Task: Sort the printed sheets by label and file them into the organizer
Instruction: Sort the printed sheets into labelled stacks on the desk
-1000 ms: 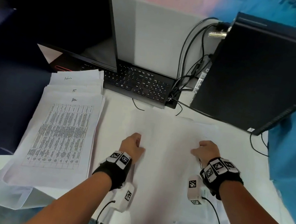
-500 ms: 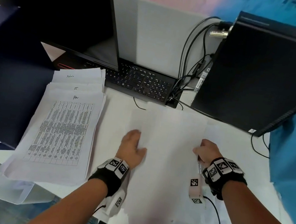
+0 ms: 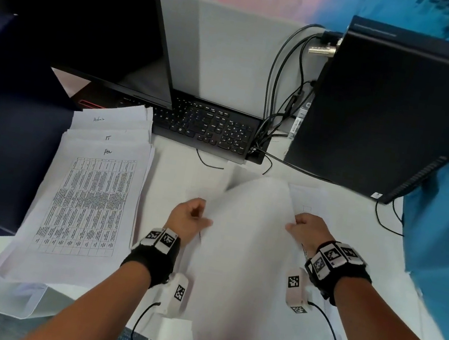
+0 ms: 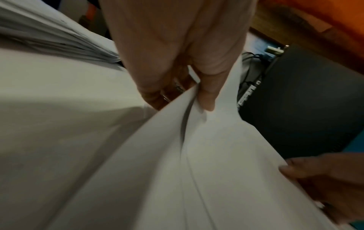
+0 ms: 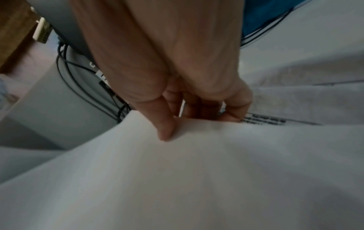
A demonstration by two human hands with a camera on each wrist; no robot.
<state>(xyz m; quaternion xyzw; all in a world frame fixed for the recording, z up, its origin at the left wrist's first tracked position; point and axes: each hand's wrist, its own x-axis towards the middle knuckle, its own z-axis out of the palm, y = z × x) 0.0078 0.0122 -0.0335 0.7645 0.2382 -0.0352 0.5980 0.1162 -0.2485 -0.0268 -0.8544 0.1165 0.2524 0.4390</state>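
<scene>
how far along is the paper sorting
Partly done. Three labelled stacks already lie fanned on the clear organizer at left. In hand: the left hand and right hand pinch opposite edges of a bowed blank-side-up sheet. Left: more loose sheets lie underneath on the desk.

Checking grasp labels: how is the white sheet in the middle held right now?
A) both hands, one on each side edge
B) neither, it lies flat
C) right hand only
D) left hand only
A: the left hand and right hand each pinch an edge of the bowed sheet.
</scene>
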